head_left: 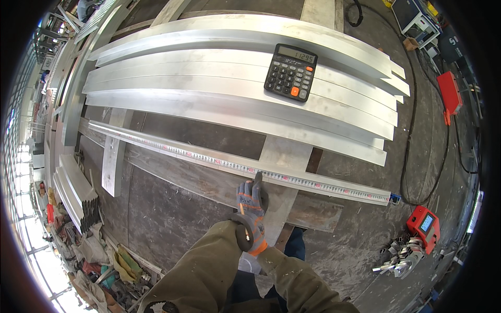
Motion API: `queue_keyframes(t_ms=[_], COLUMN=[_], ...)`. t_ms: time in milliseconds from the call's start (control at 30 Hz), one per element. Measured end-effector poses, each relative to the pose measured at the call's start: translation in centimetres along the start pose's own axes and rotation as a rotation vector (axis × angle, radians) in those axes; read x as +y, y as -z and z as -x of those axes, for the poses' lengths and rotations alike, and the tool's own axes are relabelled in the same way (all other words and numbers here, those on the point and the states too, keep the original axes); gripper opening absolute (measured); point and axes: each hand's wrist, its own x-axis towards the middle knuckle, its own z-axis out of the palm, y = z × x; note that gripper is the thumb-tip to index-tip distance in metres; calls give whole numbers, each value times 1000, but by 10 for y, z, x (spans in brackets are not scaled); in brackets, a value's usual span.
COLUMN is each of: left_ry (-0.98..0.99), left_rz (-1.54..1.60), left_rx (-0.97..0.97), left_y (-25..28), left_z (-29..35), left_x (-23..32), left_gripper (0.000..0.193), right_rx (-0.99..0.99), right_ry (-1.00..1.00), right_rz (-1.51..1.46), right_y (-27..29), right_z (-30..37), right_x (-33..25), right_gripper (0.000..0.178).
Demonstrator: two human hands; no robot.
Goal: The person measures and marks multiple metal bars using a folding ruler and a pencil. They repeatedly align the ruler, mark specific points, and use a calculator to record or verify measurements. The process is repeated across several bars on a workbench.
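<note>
A tape measure (219, 161) lies stretched out along a long, narrow metal bar (355, 196). My right hand (251, 201), in a grey glove with an orange cuff, reaches up to the bar's near edge. One of its fingers is stretched out and touches the tape; the others lie close beside it. Across my right wrist sits my left hand (242, 232), in a dark glove. Its fingers are bent round a thin, pencil-like stick (241, 208), partly hidden. Beyond the tape, a black calculator (290, 73) with orange keys rests on several silvery metal profiles (209, 96).
Cross beams (116, 156) support the bar. At the right stand a red device with a screen (424, 227), a heap of metal offcuts (403, 256), a red case (450, 93) and a black cable (409, 151). Stacked profiles (73, 195) and cloth scraps (91, 248) lie at the left.
</note>
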Motion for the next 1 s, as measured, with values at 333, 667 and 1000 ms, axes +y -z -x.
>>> queue_keyframes(t_ms=[333, 667, 1000], left_ry=[5, 2, 50], left_rz=[0, 3, 35], left_rx=[22, 18, -7], left_y=[0, 2, -6], left_z=[1, 0, 7], left_x=[2, 2, 0], left_gripper=[47, 48, 51], right_rx=[9, 6, 37], right_ry=[-32, -40, -247], right_rz=[2, 1, -70], right_y=[-1, -2, 8], right_z=[-1, -1, -7], right_x=[-5, -2, -28], right_gripper=[33, 34, 30])
